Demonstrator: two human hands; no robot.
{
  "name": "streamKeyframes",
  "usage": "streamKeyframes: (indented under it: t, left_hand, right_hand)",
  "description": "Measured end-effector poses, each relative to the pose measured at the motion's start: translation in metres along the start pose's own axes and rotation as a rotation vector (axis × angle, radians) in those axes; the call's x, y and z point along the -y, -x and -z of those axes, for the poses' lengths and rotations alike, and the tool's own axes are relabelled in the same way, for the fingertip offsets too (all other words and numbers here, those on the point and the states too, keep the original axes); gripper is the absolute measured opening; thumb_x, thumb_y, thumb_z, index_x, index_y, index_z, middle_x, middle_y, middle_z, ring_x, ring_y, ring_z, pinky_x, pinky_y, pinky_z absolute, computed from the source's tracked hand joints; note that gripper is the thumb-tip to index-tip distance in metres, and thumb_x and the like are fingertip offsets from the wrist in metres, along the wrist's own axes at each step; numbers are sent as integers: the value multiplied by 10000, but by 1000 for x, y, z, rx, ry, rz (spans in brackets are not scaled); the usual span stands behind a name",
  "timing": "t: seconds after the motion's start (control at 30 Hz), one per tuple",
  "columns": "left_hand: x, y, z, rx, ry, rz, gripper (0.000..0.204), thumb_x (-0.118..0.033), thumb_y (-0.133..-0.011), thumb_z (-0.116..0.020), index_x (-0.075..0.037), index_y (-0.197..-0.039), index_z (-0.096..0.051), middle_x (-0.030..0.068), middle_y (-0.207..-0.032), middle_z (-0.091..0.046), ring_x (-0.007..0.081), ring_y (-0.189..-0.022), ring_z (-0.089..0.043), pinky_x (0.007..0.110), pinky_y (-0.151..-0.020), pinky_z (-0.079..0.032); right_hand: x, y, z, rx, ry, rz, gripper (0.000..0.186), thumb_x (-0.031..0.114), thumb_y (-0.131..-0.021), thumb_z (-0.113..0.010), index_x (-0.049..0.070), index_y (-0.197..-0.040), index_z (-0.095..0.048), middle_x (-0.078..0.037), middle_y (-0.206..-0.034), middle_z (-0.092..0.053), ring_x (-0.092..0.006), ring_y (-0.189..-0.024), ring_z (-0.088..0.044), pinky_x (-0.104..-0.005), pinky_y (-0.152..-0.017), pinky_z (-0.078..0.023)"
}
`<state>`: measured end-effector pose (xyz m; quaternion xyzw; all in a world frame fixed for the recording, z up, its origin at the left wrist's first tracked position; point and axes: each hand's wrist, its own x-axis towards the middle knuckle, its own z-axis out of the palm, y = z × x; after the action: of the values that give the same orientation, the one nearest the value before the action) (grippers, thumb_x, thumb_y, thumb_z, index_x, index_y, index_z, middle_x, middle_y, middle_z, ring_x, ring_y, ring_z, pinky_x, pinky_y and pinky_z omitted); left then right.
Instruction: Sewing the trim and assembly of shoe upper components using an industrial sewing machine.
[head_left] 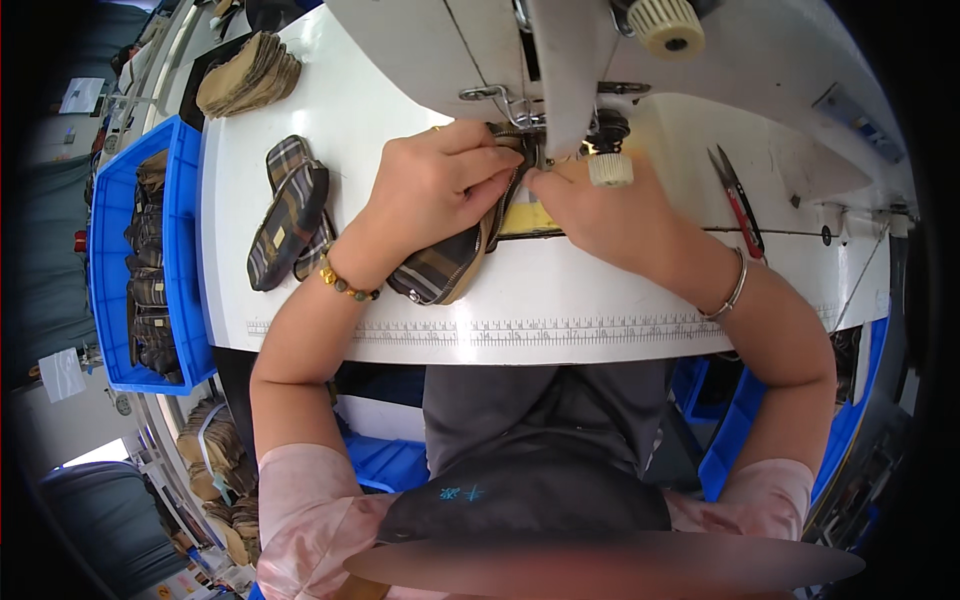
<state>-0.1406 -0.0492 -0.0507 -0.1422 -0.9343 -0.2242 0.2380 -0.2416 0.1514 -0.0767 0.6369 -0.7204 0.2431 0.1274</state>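
My left hand [440, 180] is closed on a plaid fabric pouch [435, 270] with a zipper along its edge, holding it under the presser foot [540, 145] of a white sewing machine [460, 50]. My right hand [595, 205] is closed at the same piece, thumb tip beside the zipper and presser foot; its other fingertips are partly hidden. A yellow strip [525, 218] lies on the machine bed between my hands. Two more plaid pouches [285, 215] lie crossed at my left. Red-handled scissors [740, 215] lie to the right of my right hand.
A blue bin [105, 250] of folded pouches stands at the table's left edge. A tan stack of cut pieces [245, 75] sits at back left, bundled pieces [210, 445] below the bin. A printed ruler [540, 330] runs along the front edge. Blue bins [385, 460] are under the table.
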Motion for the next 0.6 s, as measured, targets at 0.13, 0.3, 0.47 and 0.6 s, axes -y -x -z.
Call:
streamKeyframes:
  t: [0.13,0.3,0.47,0.6]
  left_hand:
    - [-8,-1,6,61,-253,-182,216,-145,-736,-774,-167,-951,-765,-22,-803,-596,167,-620,-627,303,-512,-503]
    - [-9,-1,7,77,-343,-183,208,-150,-740,-765,-171,-946,-762,-21,-805,-572,178,-604,-613,308,-509,-495]
    - [-4,-2,11,96,-243,-129,196,-148,-747,-761,-162,-942,-759,-18,-797,-573,178,-615,-617,318,-527,-502]
    - [-3,-2,10,92,-245,-148,189,-146,-756,-756,-161,-945,-765,-18,-791,-577,177,-623,-620,317,-531,-504]
  right_hand:
    - [10,4,11,73,55,-34,79,101,-779,-649,85,-844,-691,-73,-540,-584,-240,-512,-639,-372,-477,-497]
    - [14,1,20,64,67,-30,123,91,-785,-642,76,-891,-702,-69,-541,-585,-225,-507,-636,-360,-466,-487]
    - [15,2,20,70,70,-42,216,90,-788,-639,61,-985,-721,-68,-535,-578,-220,-500,-629,-353,-444,-463]
    - [15,1,19,96,49,-50,286,82,-796,-631,59,-1064,-728,-67,-530,-573,-223,-489,-622,-352,-433,-451]
